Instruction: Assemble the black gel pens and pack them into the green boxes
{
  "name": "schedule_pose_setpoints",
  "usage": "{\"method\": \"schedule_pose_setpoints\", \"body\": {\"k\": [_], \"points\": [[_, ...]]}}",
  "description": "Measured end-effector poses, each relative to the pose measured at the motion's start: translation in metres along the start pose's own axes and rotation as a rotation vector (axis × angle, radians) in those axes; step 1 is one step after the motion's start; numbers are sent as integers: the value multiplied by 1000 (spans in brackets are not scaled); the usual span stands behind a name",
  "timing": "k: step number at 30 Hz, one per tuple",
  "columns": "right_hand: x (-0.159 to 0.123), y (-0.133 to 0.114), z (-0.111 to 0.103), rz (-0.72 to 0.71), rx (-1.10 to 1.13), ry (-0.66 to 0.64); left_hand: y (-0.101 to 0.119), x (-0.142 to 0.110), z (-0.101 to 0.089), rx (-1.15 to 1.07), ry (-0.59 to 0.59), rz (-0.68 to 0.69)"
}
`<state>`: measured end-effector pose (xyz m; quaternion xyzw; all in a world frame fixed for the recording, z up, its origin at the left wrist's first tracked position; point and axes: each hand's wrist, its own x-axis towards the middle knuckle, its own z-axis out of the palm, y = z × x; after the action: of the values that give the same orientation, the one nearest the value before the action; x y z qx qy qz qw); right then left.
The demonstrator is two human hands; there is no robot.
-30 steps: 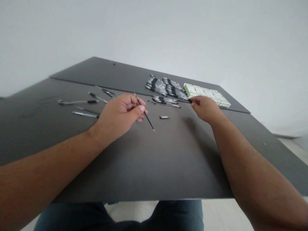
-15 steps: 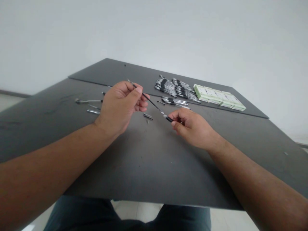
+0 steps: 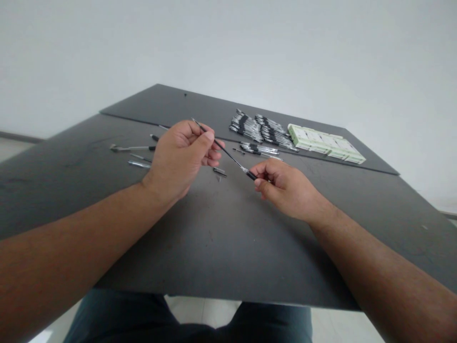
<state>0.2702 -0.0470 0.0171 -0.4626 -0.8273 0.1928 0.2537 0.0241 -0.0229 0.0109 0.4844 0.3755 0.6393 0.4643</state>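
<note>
My left hand (image 3: 183, 155) is closed in a pinch on a thin black pen refill (image 3: 224, 151), which slants down to the right above the dark table (image 3: 228, 238). My right hand (image 3: 283, 186) is closed on a pen barrel (image 3: 251, 175), of which only the black end shows, and that end meets the refill's tip. A small loose pen part (image 3: 219, 171) lies on the table just beneath the two hands.
A heap of black and clear pens (image 3: 259, 131) lies at the back, with a pale green box (image 3: 324, 143) to its right. Several loose pens and parts (image 3: 134, 148) are scattered left of my left hand. A seam (image 3: 357, 164) crosses the tabletop. My knees show below the near edge.
My right hand came back from the pen heap with a barrel and met the refill's tip. My left hand lifted and turned the refill towards it. Over the last half second little moved.
</note>
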Motion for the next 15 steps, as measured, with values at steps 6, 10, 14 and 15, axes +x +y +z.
{"method": "schedule_pose_setpoints", "body": {"k": [6,10,14,15], "points": [[-1,0,0,42,41,-23,-1,-1,0,29,-5,48],[-1,-4,1,88,88,-27,-7,-2,-2,60,-59,69],[-1,-6,3,89,113,-35,-17,-8,-4,237,-336,-1],[-2,-7,3,84,115,-39,-20,-9,-4,276,-407,-23]]}}
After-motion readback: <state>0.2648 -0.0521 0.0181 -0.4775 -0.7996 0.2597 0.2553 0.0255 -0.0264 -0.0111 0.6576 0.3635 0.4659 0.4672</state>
